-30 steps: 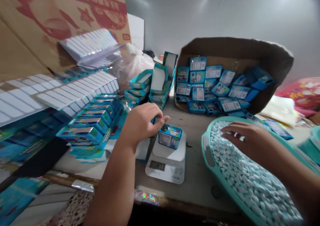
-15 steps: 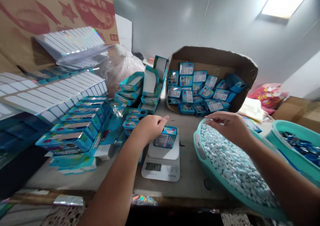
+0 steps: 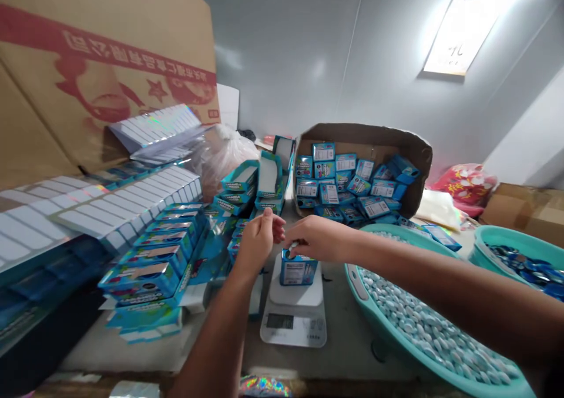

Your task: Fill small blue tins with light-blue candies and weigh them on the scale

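- Small teal-and-white cardboard box (image 3: pixel 298 270), in the head view: upright on a white digital kitchen scale (image 3: pixel 294 321).
- Right hand (image 3: pixel 318 238): fingers bunched on the box's top; whether they clamp anything, I cannot tell.
- Left hand (image 3: pixel 259 239): fingers together just beside the box, holding nothing visible.
- Left to use: pale blue oval candies (image 3: pixel 423 327) fill much of a teal plastic basin (image 3: pixel 352 286).
- Done: a brown cardboard carton (image 3: pixel 361 134) holds many teal boxes.

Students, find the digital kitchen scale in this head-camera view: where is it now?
The digital kitchen scale sits low and central in the head view, bearing a blue box, just left of the teal basin.
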{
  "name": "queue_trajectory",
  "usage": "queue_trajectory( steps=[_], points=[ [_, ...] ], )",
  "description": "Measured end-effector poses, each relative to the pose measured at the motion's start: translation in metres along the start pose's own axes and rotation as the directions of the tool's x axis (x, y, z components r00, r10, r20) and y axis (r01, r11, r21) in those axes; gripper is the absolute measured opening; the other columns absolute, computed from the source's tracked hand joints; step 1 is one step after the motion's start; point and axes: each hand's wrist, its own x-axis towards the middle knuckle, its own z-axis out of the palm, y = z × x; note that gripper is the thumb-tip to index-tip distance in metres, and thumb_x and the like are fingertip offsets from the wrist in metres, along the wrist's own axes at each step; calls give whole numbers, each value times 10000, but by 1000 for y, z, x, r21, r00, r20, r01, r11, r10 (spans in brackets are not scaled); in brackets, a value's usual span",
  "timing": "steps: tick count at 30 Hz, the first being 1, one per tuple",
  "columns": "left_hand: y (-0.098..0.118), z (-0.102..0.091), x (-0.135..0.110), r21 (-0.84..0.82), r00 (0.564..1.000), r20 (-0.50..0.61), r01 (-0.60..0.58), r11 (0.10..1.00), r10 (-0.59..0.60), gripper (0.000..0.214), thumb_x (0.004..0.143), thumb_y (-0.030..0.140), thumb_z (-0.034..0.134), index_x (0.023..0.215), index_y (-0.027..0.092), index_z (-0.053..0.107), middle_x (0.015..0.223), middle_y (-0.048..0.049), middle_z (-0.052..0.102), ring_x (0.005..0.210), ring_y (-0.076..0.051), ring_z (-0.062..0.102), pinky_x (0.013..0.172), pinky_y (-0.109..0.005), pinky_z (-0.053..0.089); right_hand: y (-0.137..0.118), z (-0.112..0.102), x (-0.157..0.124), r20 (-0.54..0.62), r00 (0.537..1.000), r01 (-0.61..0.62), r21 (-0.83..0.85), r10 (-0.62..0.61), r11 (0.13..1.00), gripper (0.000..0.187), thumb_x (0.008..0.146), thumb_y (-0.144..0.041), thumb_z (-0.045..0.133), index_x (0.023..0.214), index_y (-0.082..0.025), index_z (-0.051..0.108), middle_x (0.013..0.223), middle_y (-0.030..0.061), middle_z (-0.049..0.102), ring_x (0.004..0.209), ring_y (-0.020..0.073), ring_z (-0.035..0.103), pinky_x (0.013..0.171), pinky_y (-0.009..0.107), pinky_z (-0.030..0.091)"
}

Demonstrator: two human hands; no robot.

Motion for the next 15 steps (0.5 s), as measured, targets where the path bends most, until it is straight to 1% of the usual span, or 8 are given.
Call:
queue_trajectory(
  steps=[2,4,7,9,10,11,13,15],
  points=[
    [-1,6,1,-127,999,-26,14,992,-18,650,814,771,501,726,148,662,642,-66,651,621,-200,654,569,-282,523,0,2,3,43,999,-18,-38,20,999,134,865,-122,712,988,-160,747,914,49,724,844,178,643,746,261,433],
    [-4,11,4,-242,996,-7,80,967,-84,685,765,807,533,719,137,667,655,-77,665,647,-202,659,598,-286,534,1,5,4,64,998,-18,-67,22,998,177,858,-113,704,1022,-167,744,946,56,717,897,196,647,781,276,447],
    [-7,15,7,-321,988,49,157,934,-149,752,694,866,532,744,127,665,699,-100,688,680,-218,674,620,-309,549,1,8,-3,12,1000,7,-109,-5,994,275,840,-60,659,1072,-186,732,1080,74,685,1017,213,629,869,290,453],
    [-7,16,6,-340,983,87,182,923,-162,785,655,891,530,767,125,662,731,-116,701,722,-239,690,655,-334,565,-2,7,-14,-21,1000,2,-158,-6,987,353,823,-26,602,1096,-214,725,1163,73,649,1038,208,619,863,284,457],
    [-6,15,5,-355,981,105,191,915,-164,791,644,893,537,779,124,663,744,-120,705,749,-246,696,686,-345,572,-4,4,-21,-27,999,-21,-183,17,983,391,811,-14,572,1104,-227,720,1177,67,639,1022,203,621,837,277,461],
    [-6,15,4,-369,979,121,197,908,-163,787,644,887,547,793,123,665,756,-120,709,775,-249,700,720,-353,575,-7,-1,-30,-24,998,-62,-208,58,976,420,799,-6,547,1108,-236,716,1170,61,638,1001,198,625,809,271,463],
    [-6,15,1,-373,973,158,217,902,-169,755,675,854,559,824,123,670,787,-121,716,819,-247,704,773,-355,573,-14,-12,-51,-5,981,-188,-256,193,948,448,779,6,516,1100,-239,709,1121,51,653,972,199,636,777,267,464],
    [-6,14,0,-305,961,203,245,920,-188,701,752,801,529,841,121,672,833,-133,722,843,-249,707,795,-359,570,-19,-25,-73,27,931,-338,-310,363,889,425,777,14,505,1071,-218,704,1076,56,672,969,210,651,786,276,472]
  ],
)
